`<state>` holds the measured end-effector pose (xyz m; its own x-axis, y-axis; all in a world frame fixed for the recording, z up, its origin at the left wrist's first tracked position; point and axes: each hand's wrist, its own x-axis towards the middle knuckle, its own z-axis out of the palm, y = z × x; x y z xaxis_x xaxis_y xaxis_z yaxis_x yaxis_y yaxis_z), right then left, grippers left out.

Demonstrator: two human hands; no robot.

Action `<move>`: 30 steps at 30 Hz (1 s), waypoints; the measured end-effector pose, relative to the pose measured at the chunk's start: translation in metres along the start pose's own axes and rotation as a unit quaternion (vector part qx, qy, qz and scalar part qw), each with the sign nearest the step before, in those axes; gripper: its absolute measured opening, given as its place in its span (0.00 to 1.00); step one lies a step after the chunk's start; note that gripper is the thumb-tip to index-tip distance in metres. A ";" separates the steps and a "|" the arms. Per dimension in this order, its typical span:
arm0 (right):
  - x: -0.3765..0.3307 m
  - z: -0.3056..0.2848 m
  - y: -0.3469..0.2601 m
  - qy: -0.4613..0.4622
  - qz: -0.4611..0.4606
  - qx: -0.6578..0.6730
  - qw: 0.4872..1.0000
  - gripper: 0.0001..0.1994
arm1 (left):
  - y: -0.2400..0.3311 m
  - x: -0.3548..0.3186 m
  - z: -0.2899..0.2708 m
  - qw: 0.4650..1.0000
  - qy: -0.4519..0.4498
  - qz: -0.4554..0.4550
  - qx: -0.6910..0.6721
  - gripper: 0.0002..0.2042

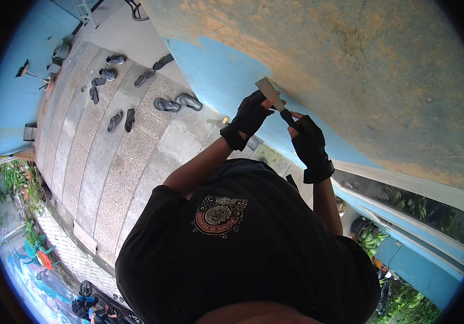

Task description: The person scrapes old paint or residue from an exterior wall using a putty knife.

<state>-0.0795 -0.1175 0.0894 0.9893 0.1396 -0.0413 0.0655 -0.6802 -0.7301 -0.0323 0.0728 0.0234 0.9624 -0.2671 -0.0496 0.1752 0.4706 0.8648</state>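
Observation:
Both my hands wear black fingerless gloves and hold a paint scraper against a blue wall. My left hand presses its fingers on the flat metal blade. My right hand grips the dark handle below it. The blade's edge meets the border between the blue paint and a bare, orange-brown scraped area. My black t-shirt fills the lower middle of the view.
Several pairs of sandals and shoes lie on the tiled steps far below at left. Green plants grow at the lower left. A window ledge with blue frame runs at right.

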 end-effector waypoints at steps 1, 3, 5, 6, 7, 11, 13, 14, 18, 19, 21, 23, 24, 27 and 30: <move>0.001 0.002 -0.001 -0.007 -0.003 0.006 1.000 0.18 | 0.002 0.001 -0.003 1.000 -0.003 -0.001 0.001 0.23; 0.002 0.008 0.000 -0.012 -0.004 0.013 1.000 0.18 | 0.007 0.004 -0.010 0.995 -0.062 0.000 -0.073 0.22; 0.002 0.015 0.003 -0.079 0.020 0.090 0.993 0.17 | 0.012 0.008 -0.017 0.984 -0.102 -0.045 -0.142 0.21; 0.001 0.017 0.001 -0.077 0.022 0.091 0.993 0.17 | 0.014 0.008 -0.021 0.964 -0.138 -0.090 -0.211 0.21; 0.001 0.018 -0.003 -0.121 0.066 0.188 0.973 0.17 | 0.015 0.007 -0.024 0.963 -0.139 -0.092 -0.211 0.21; -0.003 0.031 -0.006 -0.159 0.121 0.454 0.868 0.20 | 0.017 0.008 -0.028 0.954 -0.169 -0.116 -0.217 0.20; -0.006 0.035 -0.009 -0.143 0.124 0.528 0.828 0.21 | 0.016 0.009 -0.032 0.954 -0.177 -0.107 -0.216 0.20; -0.007 0.036 -0.010 -0.128 0.124 0.597 0.782 0.21 | 0.016 0.010 -0.035 0.961 -0.176 -0.104 -0.189 0.20; -0.008 0.040 -0.015 -0.077 0.109 0.460 0.878 0.22 | 0.013 0.004 -0.044 0.983 -0.118 -0.110 -0.085 0.19; -0.008 0.040 -0.016 -0.066 0.112 0.430 0.894 0.22 | 0.010 0.003 -0.048 0.983 -0.120 -0.112 -0.085 0.19; -0.010 0.041 -0.015 -0.052 0.118 0.399 0.908 0.21 | 0.007 0.001 -0.052 0.983 -0.127 -0.114 -0.067 0.20; -0.014 0.042 -0.011 -0.055 0.134 0.442 0.885 0.20 | 0.009 0.000 -0.048 0.980 -0.146 -0.124 -0.051 0.22; -0.015 0.044 -0.010 -0.054 0.134 0.441 0.886 0.20 | 0.014 -0.002 -0.046 0.978 -0.160 -0.127 -0.035 0.23; -0.017 0.045 -0.012 -0.065 0.167 0.455 0.872 0.20 | 0.018 -0.004 -0.038 0.974 -0.175 -0.144 -0.019 0.24; -0.016 0.047 -0.023 -0.062 0.190 0.452 0.869 0.25 | 0.007 0.000 -0.030 0.973 -0.184 -0.140 -0.023 0.24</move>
<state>-0.1033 -0.0699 0.0748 0.8918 0.1433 -0.4291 -0.4476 0.1418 -0.8829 -0.0249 0.1019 0.0146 0.7374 -0.6694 -0.0905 0.4375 0.3712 0.8190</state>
